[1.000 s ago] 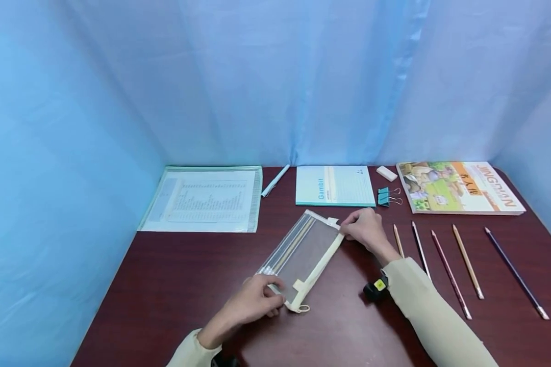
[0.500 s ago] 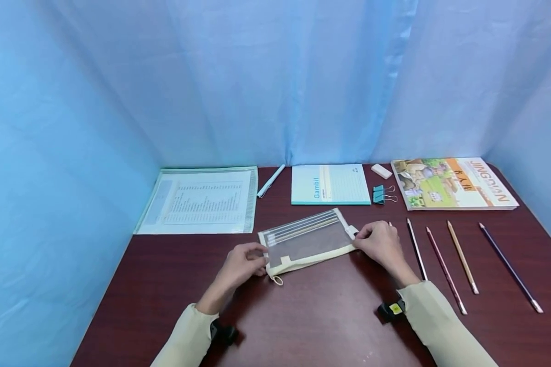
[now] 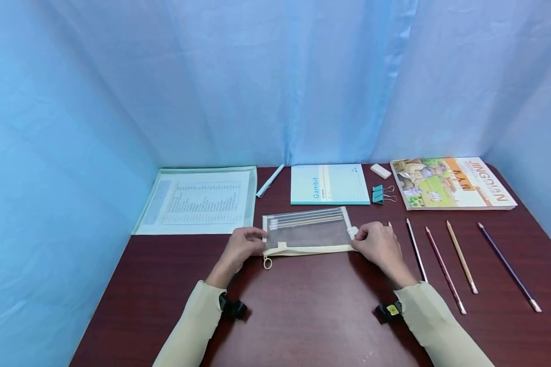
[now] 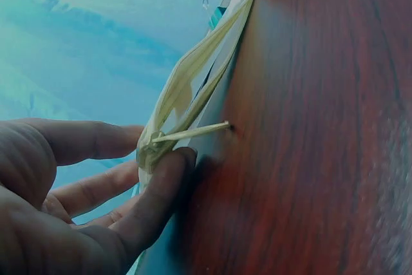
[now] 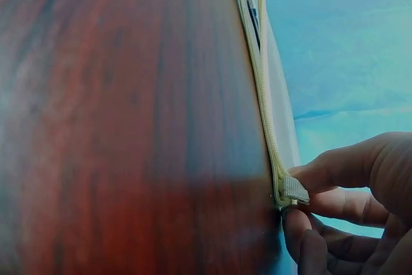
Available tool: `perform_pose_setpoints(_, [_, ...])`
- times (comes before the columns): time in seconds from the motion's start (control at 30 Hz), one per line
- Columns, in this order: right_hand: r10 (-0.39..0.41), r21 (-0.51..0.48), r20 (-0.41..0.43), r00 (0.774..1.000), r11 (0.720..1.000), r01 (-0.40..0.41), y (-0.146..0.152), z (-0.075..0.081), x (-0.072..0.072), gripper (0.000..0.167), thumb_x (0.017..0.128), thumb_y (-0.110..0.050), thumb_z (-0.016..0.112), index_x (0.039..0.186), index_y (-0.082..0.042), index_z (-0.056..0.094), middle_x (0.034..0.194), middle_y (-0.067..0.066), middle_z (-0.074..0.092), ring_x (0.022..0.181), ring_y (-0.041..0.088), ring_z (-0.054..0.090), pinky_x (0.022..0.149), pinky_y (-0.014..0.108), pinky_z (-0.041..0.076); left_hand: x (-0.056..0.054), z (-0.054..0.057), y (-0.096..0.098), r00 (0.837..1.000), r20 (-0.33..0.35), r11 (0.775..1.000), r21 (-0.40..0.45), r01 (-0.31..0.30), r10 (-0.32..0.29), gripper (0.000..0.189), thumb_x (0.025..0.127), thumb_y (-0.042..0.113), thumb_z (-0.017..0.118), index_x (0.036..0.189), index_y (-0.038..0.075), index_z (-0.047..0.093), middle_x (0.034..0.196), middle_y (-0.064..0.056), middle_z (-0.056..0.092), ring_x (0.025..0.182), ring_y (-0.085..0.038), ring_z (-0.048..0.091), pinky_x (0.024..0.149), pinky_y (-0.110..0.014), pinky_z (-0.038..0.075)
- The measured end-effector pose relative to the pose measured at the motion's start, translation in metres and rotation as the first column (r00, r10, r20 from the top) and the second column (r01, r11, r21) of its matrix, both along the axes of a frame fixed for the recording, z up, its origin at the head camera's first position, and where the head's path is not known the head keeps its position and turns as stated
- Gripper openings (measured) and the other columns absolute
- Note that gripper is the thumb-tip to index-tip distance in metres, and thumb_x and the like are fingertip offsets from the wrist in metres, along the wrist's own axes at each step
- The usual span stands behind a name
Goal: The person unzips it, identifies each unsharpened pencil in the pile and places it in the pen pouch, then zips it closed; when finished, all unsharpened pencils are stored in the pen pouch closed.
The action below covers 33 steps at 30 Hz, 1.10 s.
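Observation:
A clear pencil case (image 3: 307,235) with a cream zip edge lies lengthwise before me, the zip side facing me. Several pencils (image 3: 294,220) show through it along the far side. My left hand (image 3: 240,250) pinches its left end between thumb and fingers, right by the zip's slider (image 4: 151,149). A ring pull (image 3: 268,263) hangs from that corner. At the other end my right hand (image 3: 382,248) pinches the corner near a small fabric tab (image 5: 295,189). Between the hands the two zip edges (image 5: 262,88) stand parted.
Loose pencils (image 3: 461,256) lie on the right of the dark table (image 3: 312,316). Along the back are a document sleeve (image 3: 195,201), a pen (image 3: 270,180), a notebook (image 3: 329,184), an eraser (image 3: 380,171), a teal binder clip (image 3: 378,194) and a picture-covered book (image 3: 452,183).
The pencil case has turned from a steep slant to nearly level across the table. My left hand has moved up and away from me with its end; my right hand has shifted slightly toward me.

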State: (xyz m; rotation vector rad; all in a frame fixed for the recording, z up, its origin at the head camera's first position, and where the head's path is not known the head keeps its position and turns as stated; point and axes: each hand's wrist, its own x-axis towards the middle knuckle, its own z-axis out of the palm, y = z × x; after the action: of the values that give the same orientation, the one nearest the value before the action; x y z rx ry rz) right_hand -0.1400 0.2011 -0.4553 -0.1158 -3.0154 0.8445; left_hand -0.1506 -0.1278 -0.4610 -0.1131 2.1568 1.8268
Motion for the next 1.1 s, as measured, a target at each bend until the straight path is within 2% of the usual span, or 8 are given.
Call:
perform_pose_setpoints(0.1, [0.009, 0.007, 0.002, 1.000, 1.000, -0.009, -0.001, 0.000, 0.000, 0.011, 0.077, -0.019, 0.073, 0.067, -0.016, 0.070, 0.074, 0.006, 0.071, 0.076, 0.033, 0.064, 0.083, 0.057, 0.050, -0.002, 0.000, -0.002, 1.000, 0.013, 1.000, -0.012, 0.014, -0.014, 0.032, 0.078, -0.007, 0.069, 0.110, -0.010, 0.067, 0.068, 0.003, 0.062, 0.059, -0.007, 0.057, 0.061, -0.025, 0.051])
perform_pose_setpoints(0.23, [0.002, 0.042, -0.025, 1.000, 0.999, -0.001, -0.003, 0.001, 0.002, 0.011, 0.080, -0.020, 0.071, 0.070, -0.015, 0.069, 0.079, 0.009, 0.072, 0.079, 0.037, 0.064, 0.071, 0.055, 0.051, -0.002, -0.001, -0.003, 0.999, 0.014, 0.999, 0.003, 0.037, -0.037, 0.037, 0.076, -0.008, 0.073, 0.112, -0.012, 0.066, 0.067, 0.004, 0.058, 0.059, -0.007, 0.054, 0.061, -0.023, 0.051])
perform_pose_setpoints(0.37, [0.003, 0.070, -0.192, 0.981, 0.997, 0.010, -0.017, 0.008, 0.011, 0.010, 0.083, -0.020, 0.071, 0.080, -0.011, 0.072, 0.085, 0.013, 0.070, 0.079, 0.037, 0.065, 0.063, 0.053, 0.050, -0.002, -0.002, -0.003, 0.999, 0.026, 1.000, -0.003, 0.028, -0.028, 0.037, 0.075, -0.009, 0.074, 0.111, -0.011, 0.066, 0.068, 0.002, 0.057, 0.060, -0.008, 0.054, 0.060, -0.023, 0.051])
perform_pose_setpoints(0.47, [0.107, 0.027, -0.273, 0.956, 0.994, -0.103, -0.042, 0.016, 0.019, 0.008, 0.083, -0.015, 0.071, 0.084, -0.009, 0.075, 0.082, 0.008, 0.071, 0.074, 0.027, 0.067, 0.066, 0.044, 0.053, -0.002, -0.003, -0.003, 1.000, 0.027, 1.000, -0.017, 0.013, -0.013, 0.036, 0.074, -0.009, 0.075, 0.109, -0.010, 0.067, 0.068, 0.002, 0.058, 0.060, -0.008, 0.055, 0.060, -0.023, 0.050])
perform_pose_setpoints(0.6, [0.381, -0.180, -0.151, 0.912, 0.896, -0.405, -0.085, 0.015, 0.028, 0.006, 0.084, -0.009, 0.070, 0.087, -0.006, 0.075, 0.073, 0.002, 0.071, 0.064, 0.006, 0.060, 0.061, 0.024, 0.049, -0.003, -0.004, -0.004, 1.000, 0.016, 1.000, -0.023, -0.004, 0.004, 0.035, 0.074, -0.009, 0.076, 0.109, -0.010, 0.068, 0.067, 0.002, 0.059, 0.060, -0.008, 0.056, 0.060, -0.023, 0.050])
perform_pose_setpoints(0.67, [0.468, -0.258, -0.091, 0.879, 0.841, -0.475, -0.106, 0.008, 0.031, 0.008, 0.085, -0.009, 0.071, 0.091, -0.005, 0.075, 0.073, 0.000, 0.070, 0.063, 0.000, 0.055, 0.059, 0.019, 0.046, -0.004, -0.004, -0.005, 1.000, 0.016, 1.000, -0.021, -0.004, 0.004, 0.035, 0.075, -0.008, 0.076, 0.109, -0.010, 0.068, 0.067, 0.002, 0.060, 0.060, -0.008, 0.056, 0.060, -0.024, 0.050])
perform_pose_setpoints(0.73, [0.497, -0.270, -0.071, 0.865, 0.825, -0.496, -0.124, 0.001, 0.033, 0.011, 0.085, -0.009, 0.072, 0.094, -0.005, 0.076, 0.071, -0.001, 0.069, 0.060, -0.001, 0.053, 0.058, 0.018, 0.044, -0.004, -0.006, -0.004, 1.000, 0.021, 1.000, -0.018, 0.003, -0.003, 0.034, 0.076, -0.008, 0.076, 0.110, -0.009, 0.068, 0.068, 0.003, 0.061, 0.060, -0.008, 0.058, 0.061, -0.024, 0.051])
perform_pose_setpoints(1.1, [0.421, -0.112, -0.103, 0.901, 0.895, -0.431, -0.167, -0.014, 0.034, 0.005, 0.081, -0.017, 0.075, 0.079, -0.020, 0.076, 0.063, -0.010, 0.064, 0.057, 0.001, 0.050, 0.054, 0.020, 0.039, -0.004, -0.008, -0.003, 1.000, 0.021, 1.000, -0.003, -0.001, 0.001, 0.033, 0.077, -0.009, 0.074, 0.110, -0.011, 0.067, 0.066, 0.003, 0.062, 0.059, -0.008, 0.059, 0.060, -0.023, 0.051])
